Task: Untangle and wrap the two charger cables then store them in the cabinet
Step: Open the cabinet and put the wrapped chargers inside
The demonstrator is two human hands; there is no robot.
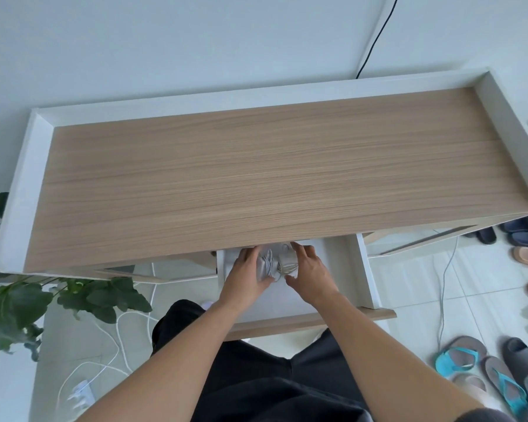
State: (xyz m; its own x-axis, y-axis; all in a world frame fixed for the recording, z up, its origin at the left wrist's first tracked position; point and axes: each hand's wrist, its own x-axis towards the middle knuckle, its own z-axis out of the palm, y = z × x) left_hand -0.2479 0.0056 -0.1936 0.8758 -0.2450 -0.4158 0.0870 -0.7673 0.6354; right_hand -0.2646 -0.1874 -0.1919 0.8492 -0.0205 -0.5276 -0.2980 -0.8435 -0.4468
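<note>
The two wrapped charger cables [276, 261] are lying side by side in the open drawer [342, 269], at six o'clock of the cabinet [256, 178]. The left hand [247, 274] and right hand [310, 274] are cupping them, fingers loosely curled around the bundles. Letting go carelessly could let the coils spring loose and retangle.

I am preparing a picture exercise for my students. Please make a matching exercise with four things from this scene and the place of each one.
Things:
1. wrapped chargers
2. plant
3. sandals
4. black cable

Places:
A. on the wall behind the cabinet
B. in the open drawer, between both hands
C. on the floor, right side
D. beside the cabinet, left side

Pairs: 1-B, 2-D, 3-C, 4-A
</note>
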